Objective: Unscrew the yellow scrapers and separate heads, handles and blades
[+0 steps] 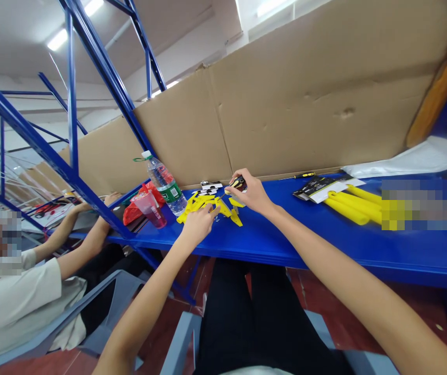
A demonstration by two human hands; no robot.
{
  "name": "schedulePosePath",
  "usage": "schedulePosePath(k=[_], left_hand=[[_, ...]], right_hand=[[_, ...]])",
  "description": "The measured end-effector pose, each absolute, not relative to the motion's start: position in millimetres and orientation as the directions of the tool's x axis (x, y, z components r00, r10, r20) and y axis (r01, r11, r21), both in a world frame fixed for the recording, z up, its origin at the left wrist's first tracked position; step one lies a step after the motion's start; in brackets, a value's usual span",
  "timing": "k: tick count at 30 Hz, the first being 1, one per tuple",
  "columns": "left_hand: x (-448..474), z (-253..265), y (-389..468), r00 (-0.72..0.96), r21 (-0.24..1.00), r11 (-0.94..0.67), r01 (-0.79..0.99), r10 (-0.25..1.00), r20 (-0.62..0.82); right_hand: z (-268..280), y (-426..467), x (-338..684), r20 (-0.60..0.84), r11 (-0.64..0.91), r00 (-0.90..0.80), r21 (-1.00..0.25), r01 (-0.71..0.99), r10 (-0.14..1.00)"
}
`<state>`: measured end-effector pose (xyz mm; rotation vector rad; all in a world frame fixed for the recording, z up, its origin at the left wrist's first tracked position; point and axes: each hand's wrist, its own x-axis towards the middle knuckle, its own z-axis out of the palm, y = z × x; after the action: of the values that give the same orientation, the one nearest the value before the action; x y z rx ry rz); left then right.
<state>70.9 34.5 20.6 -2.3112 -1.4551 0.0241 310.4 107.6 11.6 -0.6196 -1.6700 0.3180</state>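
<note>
My right hand (253,194) is closed around the black-and-yellow handle of a screwdriver (238,182), whose shaft points down and left to the yellow parts. With its fingers bent, my left hand (200,225) grips a yellow plastic piece (223,208) on the blue table, just below the screwdriver's tip. More yellow plastic pieces (189,206) lie in a heap behind and left of that hand. Tiny bright bits, perhaps screws, lie beside its fingers, too small to make out.
A water bottle (164,183) and a pink cup (150,208) stand left of the heap. Yellow-handled items (348,209), black-and-white packets (317,188) and another screwdriver (304,175) lie right. Cardboard (285,104) walls the blue table (270,237). A person (24,291) sits left.
</note>
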Motion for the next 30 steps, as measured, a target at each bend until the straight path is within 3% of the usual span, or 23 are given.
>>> schedulePosePath(k=[10,15,21,30], left_hand=[[70.6,16.4,33.7,0.489,-0.377,-0.394,0.838,0.849,0.198],[68.4,15.0,34.7,0.484,-0.349,-0.395,0.850,0.847,0.220],[69.7,18.0,33.0,0.443,-0.311,-0.373,0.874,0.875,0.196],[70.7,13.2,30.3,0.460,-0.375,-0.372,0.849,0.870,0.178]], right_hand=[[10.4,106.3,309.7,0.787,0.784,-0.133,-0.554,0.279,0.603],[10.6,107.9,311.6,0.782,0.734,-0.034,-0.568,0.373,0.622],[11.4,108.8,313.3,0.774,0.708,0.093,-0.615,0.346,0.626],[5.6,112.6,310.4,0.771,0.744,-0.096,-0.562,0.360,0.629]])
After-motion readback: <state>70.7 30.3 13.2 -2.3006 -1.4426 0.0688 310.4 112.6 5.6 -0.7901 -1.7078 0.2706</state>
